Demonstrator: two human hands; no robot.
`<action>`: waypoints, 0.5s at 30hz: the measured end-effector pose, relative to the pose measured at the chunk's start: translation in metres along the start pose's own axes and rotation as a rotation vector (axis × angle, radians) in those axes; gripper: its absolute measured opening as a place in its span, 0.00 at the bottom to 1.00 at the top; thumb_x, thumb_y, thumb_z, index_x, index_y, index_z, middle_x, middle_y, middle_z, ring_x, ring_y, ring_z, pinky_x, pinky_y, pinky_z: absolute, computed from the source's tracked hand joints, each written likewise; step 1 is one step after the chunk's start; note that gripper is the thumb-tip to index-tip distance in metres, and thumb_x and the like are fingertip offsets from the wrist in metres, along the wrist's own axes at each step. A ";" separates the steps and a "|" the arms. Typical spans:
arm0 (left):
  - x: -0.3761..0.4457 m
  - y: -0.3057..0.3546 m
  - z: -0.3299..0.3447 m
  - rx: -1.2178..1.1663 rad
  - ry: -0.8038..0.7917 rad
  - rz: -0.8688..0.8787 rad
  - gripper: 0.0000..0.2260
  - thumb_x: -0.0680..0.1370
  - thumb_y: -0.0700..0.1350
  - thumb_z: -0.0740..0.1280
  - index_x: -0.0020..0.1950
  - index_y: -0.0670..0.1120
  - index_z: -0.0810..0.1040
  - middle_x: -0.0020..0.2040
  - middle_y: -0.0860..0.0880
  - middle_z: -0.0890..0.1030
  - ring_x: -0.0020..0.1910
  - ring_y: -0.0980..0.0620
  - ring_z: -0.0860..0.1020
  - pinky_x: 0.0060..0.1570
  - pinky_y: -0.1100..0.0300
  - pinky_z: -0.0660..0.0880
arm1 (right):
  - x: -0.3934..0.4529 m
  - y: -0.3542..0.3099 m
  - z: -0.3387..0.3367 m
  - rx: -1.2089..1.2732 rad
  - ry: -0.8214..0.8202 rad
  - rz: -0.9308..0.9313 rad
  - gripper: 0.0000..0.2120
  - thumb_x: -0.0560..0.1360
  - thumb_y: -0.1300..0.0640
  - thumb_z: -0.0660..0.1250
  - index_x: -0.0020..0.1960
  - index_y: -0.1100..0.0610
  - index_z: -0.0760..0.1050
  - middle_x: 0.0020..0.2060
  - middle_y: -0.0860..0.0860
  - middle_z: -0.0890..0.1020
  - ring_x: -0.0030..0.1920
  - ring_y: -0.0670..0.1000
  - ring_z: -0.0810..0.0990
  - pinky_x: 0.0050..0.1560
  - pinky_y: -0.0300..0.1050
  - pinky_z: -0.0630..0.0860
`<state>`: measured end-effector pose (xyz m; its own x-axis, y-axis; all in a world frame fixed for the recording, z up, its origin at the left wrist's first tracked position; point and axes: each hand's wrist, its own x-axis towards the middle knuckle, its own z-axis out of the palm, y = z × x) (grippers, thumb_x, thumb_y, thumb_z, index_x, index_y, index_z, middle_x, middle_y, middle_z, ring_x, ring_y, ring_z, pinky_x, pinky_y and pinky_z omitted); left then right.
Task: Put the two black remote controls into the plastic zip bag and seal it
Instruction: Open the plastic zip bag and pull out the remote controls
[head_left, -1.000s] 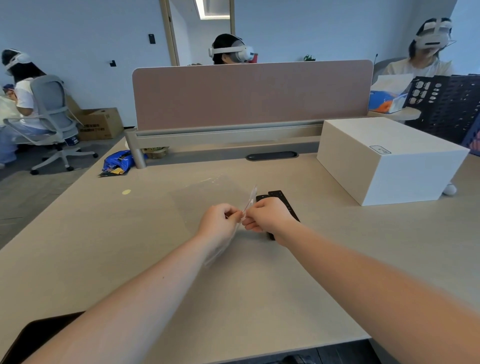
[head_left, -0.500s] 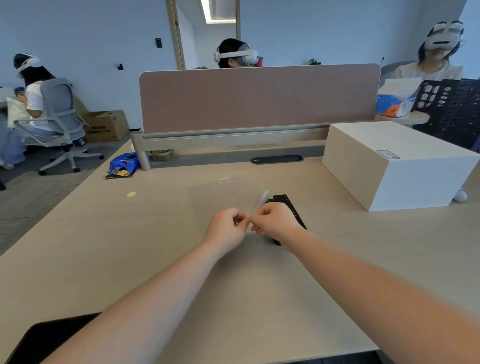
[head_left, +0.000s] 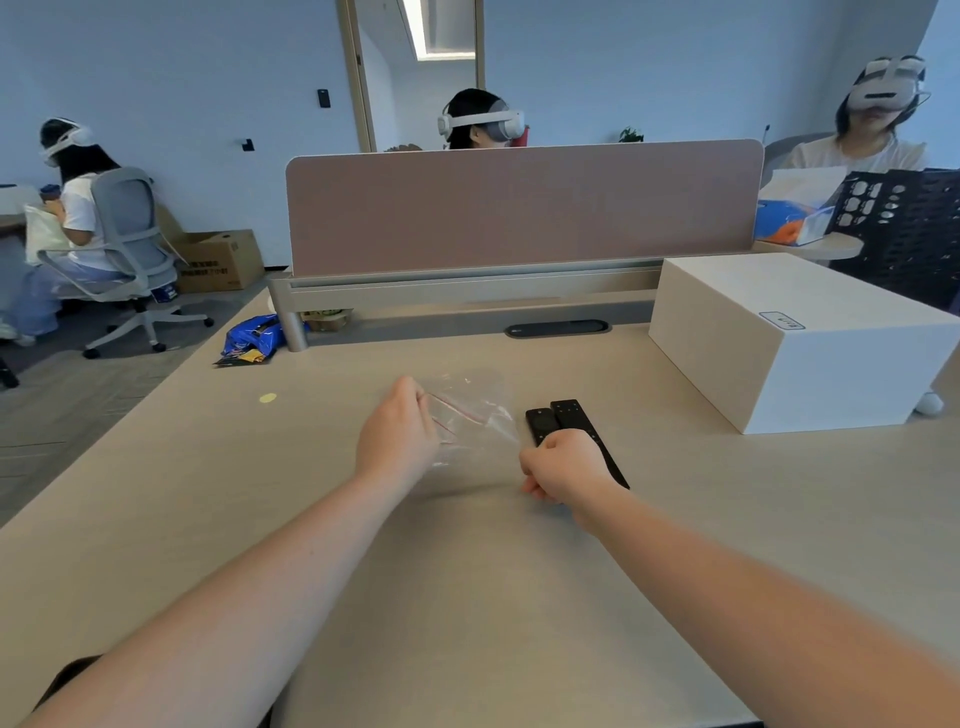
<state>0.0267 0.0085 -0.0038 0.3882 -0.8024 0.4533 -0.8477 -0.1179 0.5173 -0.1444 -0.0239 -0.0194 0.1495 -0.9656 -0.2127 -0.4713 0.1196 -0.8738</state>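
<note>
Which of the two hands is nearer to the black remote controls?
The right hand: it is on the remote controls, covering their near ends. The left hand is further left, holding the zip bag.

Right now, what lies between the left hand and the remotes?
In the head view, the clear zip bag, held at its red-striped mouth by the left hand, fills that stretch. The remotes lie just past its right edge, under the right hand.

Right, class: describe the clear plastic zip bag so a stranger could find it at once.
Start at the big white box on the beige desk; left of it lie two black remote controls. Just left of those, the left hand holds the clear plastic zip bag, the only see-through thing, with a red zip line.
</note>
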 end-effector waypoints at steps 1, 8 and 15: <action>-0.001 0.002 -0.001 0.009 -0.009 0.019 0.05 0.80 0.40 0.56 0.49 0.39 0.70 0.45 0.35 0.80 0.43 0.35 0.77 0.37 0.50 0.68 | -0.001 -0.001 0.003 0.005 -0.002 -0.006 0.08 0.69 0.65 0.59 0.32 0.57 0.64 0.25 0.55 0.79 0.26 0.52 0.72 0.31 0.39 0.68; -0.004 0.010 0.000 0.121 -0.258 0.275 0.08 0.74 0.37 0.60 0.45 0.44 0.78 0.45 0.43 0.80 0.45 0.38 0.77 0.40 0.51 0.73 | 0.000 0.001 0.002 0.032 0.053 -0.008 0.05 0.71 0.64 0.58 0.38 0.61 0.69 0.26 0.55 0.80 0.23 0.50 0.74 0.30 0.39 0.71; -0.001 0.017 -0.003 0.402 -0.271 0.076 0.13 0.74 0.50 0.66 0.56 0.47 0.72 0.57 0.49 0.72 0.57 0.45 0.76 0.44 0.52 0.73 | -0.002 0.002 -0.004 -0.031 0.081 -0.018 0.10 0.71 0.64 0.57 0.31 0.58 0.64 0.25 0.54 0.79 0.23 0.50 0.73 0.31 0.39 0.72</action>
<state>0.0134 0.0092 0.0065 0.2575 -0.9343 0.2463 -0.9630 -0.2273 0.1447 -0.1491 -0.0230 -0.0188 0.0882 -0.9831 -0.1605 -0.4960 0.0964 -0.8629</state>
